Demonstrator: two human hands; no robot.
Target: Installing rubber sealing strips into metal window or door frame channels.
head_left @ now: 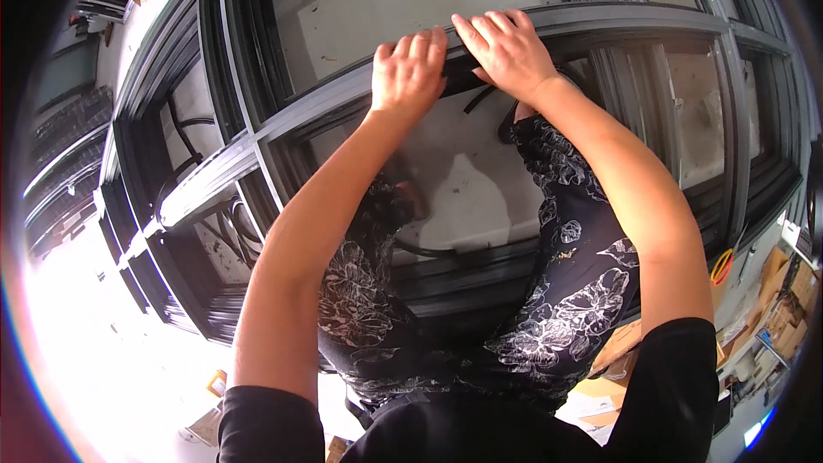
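Observation:
A stack of dark grey metal window frames [326,88] lies in front of me, and both arms reach over it. My left hand [406,75] is closed on the long middle rail, its fingers bent over the far side. Close beside it on the right, my right hand [507,53] also grips this rail, fingers together over the top and thumb on the near side. What lies under the palms is hidden. A thin black strip [477,98] shows below the right hand, inside the frame opening.
Black rubber cords [230,231] lie coiled in the left openings. An orange and yellow loop [722,267] hangs at the right edge of the stack. Cardboard pieces [776,309] lie at the lower right. Stacked dark profiles [73,141] stand at the far left, and my patterned trouser legs press near the frames.

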